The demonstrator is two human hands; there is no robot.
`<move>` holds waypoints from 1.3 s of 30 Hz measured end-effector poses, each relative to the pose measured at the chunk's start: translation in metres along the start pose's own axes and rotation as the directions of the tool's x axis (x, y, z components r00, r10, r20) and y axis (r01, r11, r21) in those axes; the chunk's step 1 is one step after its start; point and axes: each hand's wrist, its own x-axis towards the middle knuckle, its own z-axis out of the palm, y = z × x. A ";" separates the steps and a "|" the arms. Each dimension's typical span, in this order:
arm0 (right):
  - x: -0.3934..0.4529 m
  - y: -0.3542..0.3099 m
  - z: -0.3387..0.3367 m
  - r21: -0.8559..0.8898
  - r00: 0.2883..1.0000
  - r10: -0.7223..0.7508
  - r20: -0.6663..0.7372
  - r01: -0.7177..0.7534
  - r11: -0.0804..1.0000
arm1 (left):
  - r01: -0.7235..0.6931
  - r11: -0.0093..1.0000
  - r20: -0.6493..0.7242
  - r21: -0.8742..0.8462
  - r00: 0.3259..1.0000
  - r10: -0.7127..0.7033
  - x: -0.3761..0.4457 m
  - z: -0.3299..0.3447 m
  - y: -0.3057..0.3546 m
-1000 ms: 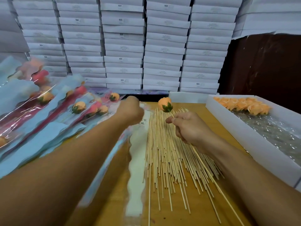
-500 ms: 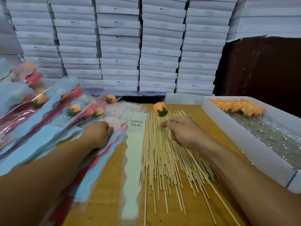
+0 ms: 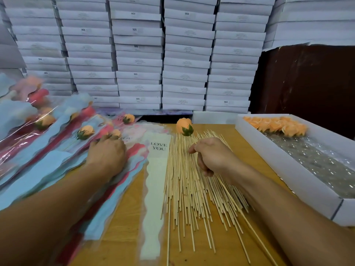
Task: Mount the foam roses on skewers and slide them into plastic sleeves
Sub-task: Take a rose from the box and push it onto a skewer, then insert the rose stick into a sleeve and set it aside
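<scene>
Right hand point(image 3: 213, 156), item one: fingers curled and pinched on a skewer whose far end carries an orange foam rose point(image 3: 184, 127), the bloom raised just above the far end of the loose skewer pile point(image 3: 192, 189); the stick's near end appears to run back under the wrist, though which stick it is cannot be told for certain. Left hand point(image 3: 106, 155), item two: laid knuckles-up on the fanned stack of plastic sleeves point(image 3: 119, 181) at left, fingers bent at the tips and pressing; whether a sleeve edge is pinched cannot be told. Item three: one pale sleeve printed "LOVE YOU" point(image 3: 158, 169), flat on the wooden table point(image 3: 255, 150) between stack and skewers. Item four: white tray point(image 3: 288, 169) at right, more orange roses at its far end. Handling, by judgement: rose very light, soft, easily dented, so best steered by the stick, not the petals; skewer stiff but thin, prone to snap if levered, pointed; sleeve film slippery, limp, clinging, best opened at the wide far mouth.
</scene>
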 end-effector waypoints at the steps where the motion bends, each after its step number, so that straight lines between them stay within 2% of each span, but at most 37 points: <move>1: 0.000 -0.001 0.001 0.050 1.000 0.028 0.010 -0.029 0.998 | -0.006 1.000 0.004 0.030 1.000 0.006 0.001 -0.006 0.001; 5: 0.000 -0.005 0.000 0.311 0.987 0.134 0.090 -0.156 0.938 | -0.062 0.994 -0.019 0.093 0.998 0.064 0.001 -0.040 0.017; 8: -0.001 -0.009 -0.003 0.433 0.979 0.143 0.144 -0.192 0.881 | -0.153 0.981 -0.029 0.116 0.987 0.157 -0.005 -0.071 0.040; 12: 0.000 -0.010 -0.007 0.481 0.985 0.076 0.154 -0.142 0.865 | -0.269 0.959 -0.037 0.094 0.961 0.273 -0.025 -0.102 0.078; 20: 0.004 -0.005 -0.005 0.546 0.998 0.065 0.027 -0.070 0.835 | -0.373 0.928 0.032 -0.015 0.927 0.373 -0.062 -0.120 0.127; 24: 0.004 -0.005 -0.008 0.534 0.997 0.062 0.043 -0.075 0.842 | -0.382 0.923 0.007 -0.053 0.924 0.383 -0.064 -0.119 0.130; 27: 0.002 -0.005 -0.011 0.523 0.996 0.070 0.058 -0.090 0.848 | -0.367 0.907 -0.032 -0.205 0.929 0.369 -0.059 -0.112 0.124; 29: 0.002 -0.007 -0.012 0.555 0.995 0.077 0.055 -0.095 0.826 | -0.260 0.869 0.049 -0.422 0.950 0.308 -0.054 -0.111 0.120; 31: 0.003 -0.008 -0.012 0.615 0.994 0.095 0.046 -0.103 0.782 | 0.030 0.769 0.266 -0.638 0.946 0.184 -0.050 -0.114 0.115; 33: 0.005 -0.008 -0.013 0.660 0.992 0.114 0.045 -0.116 0.742 | 0.366 0.532 0.498 -0.764 0.858 0.124 -0.048 -0.115 0.110; 34: 0.005 -0.008 -0.013 0.677 0.991 0.124 0.047 -0.122 0.725 | 0.489 0.408 0.579 -0.771 0.805 0.129 -0.047 -0.115 0.107; 37: 0.007 -0.006 -0.013 0.707 0.987 0.159 0.020 -0.126 0.696 | 0.711 0.030 0.681 -0.703 0.661 0.315 -0.045 -0.110 0.096; 38: 0.007 -0.006 -0.013 0.708 0.985 0.171 0.009 -0.127 0.694 | 0.777 -0.107 0.685 -0.621 0.604 0.409 -0.044 -0.109 0.093; 39: 0.008 -0.005 -0.013 0.704 0.984 0.180 0.007 -0.133 0.698 | 0.827 -0.195 0.666 -0.527 0.545 0.509 -0.044 -0.106 0.090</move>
